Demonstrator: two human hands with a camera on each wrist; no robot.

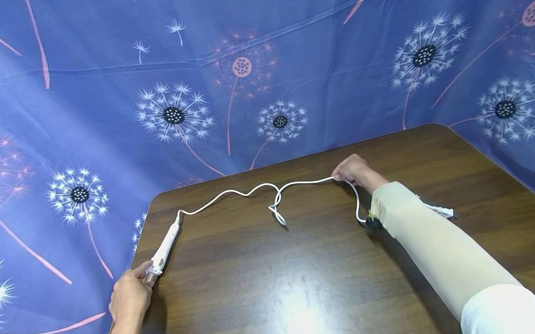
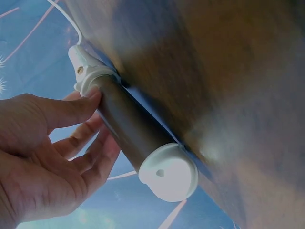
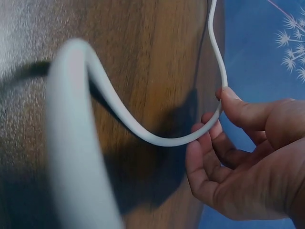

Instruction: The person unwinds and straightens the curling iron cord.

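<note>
A white curling iron [image 1: 165, 246] lies along the left side of the table, its cord end pointing away. My left hand [image 1: 130, 296] grips it at the barrel just below the handle. In the left wrist view the brown barrel [image 2: 136, 121] ends in a white round cap [image 2: 169, 172], and the thumb presses near the collar. Out of the handle runs a white cord [image 1: 224, 193], wavy, with a twisted loop near the table's middle. At the back right my right hand [image 1: 352, 169] pinches this cord between thumb and fingers. Past that hand the cord [image 3: 167, 141] bends down toward the forearm.
A white plug [image 1: 442, 211] lies right of the right sleeve. Beside the sleeve a small black item [image 1: 374, 224] is partly hidden. A blue dandelion-print cloth [image 1: 263, 77] hangs behind the brown wooden table [image 1: 254, 267].
</note>
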